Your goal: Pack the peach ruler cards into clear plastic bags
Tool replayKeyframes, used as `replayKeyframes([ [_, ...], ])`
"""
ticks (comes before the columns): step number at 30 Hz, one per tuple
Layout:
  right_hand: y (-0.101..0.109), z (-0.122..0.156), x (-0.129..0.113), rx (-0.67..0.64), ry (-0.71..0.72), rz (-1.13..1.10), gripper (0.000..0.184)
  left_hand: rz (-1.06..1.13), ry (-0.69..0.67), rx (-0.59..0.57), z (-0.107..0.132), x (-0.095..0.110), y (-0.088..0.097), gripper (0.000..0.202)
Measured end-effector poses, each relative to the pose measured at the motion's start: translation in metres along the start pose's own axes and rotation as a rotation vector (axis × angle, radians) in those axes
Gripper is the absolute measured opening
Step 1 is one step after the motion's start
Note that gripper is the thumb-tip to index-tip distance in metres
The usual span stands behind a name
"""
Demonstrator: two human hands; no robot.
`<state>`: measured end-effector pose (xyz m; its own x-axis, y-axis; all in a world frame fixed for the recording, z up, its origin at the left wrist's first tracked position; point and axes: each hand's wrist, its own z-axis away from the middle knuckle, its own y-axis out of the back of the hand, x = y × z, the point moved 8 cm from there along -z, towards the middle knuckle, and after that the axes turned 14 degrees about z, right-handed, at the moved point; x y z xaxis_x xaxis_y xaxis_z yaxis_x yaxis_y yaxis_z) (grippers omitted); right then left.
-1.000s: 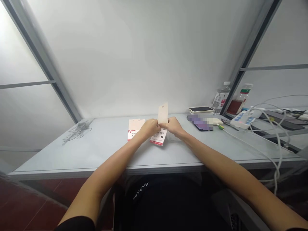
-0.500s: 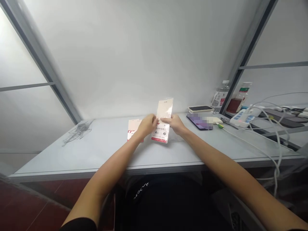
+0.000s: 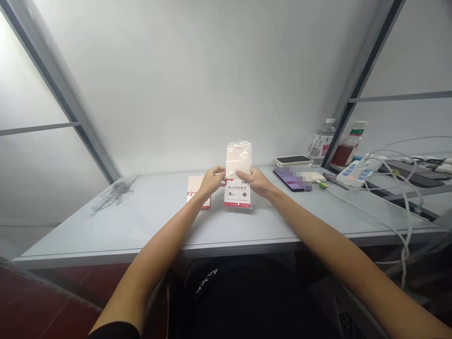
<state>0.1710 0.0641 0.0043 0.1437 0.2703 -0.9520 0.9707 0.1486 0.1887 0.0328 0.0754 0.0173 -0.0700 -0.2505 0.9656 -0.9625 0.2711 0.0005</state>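
A flat ruler-set packet (image 3: 238, 162) in clear glossy wrap stands nearly upright above the desk, its pale pink card over a white panel with red bands and Chinese print. My right hand (image 3: 259, 181) is closed on its right edge, thumb across the front. My left hand (image 3: 213, 180) pinches the left edge with its fingertips, partly hidden behind the packet. Left of it, a second similar packet (image 3: 195, 183) lies on the desk, partly covered by my left hand and wrist.
The grey desk (image 3: 151, 207) meets a white wall panel. To the right are a phone (image 3: 294, 160), a purple-screened phone (image 3: 291, 180), a water bottle (image 3: 322, 143), a bottle of dark red drink (image 3: 348, 149), a power strip (image 3: 358, 172) and white cables (image 3: 406, 207) hanging over the edge.
The held packet has turned from a tilt to nearly straight, facing me more squarely. My left hand has shifted slightly left, toward the packet's edge; the right still grips it.
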Motion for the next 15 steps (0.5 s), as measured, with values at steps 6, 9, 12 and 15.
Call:
replayKeyframes([
  [6,0.005,-0.001,-0.003,0.051,0.044,0.078,0.042,0.252,0.008,-0.055,0.0,0.008,-0.005,0.023],
  [9,0.003,-0.002,-0.003,0.033,0.028,0.086,0.042,0.266,-0.03,-0.004,-0.002,0.009,-0.001,0.028],
  [12,0.008,-0.004,-0.003,0.059,0.031,0.075,0.039,0.261,-0.083,0.065,-0.006,0.011,0.007,0.028],
  [15,0.021,-0.008,0.0,0.111,0.0,0.108,0.034,0.115,-0.062,0.218,-0.009,0.011,0.03,0.024],
])
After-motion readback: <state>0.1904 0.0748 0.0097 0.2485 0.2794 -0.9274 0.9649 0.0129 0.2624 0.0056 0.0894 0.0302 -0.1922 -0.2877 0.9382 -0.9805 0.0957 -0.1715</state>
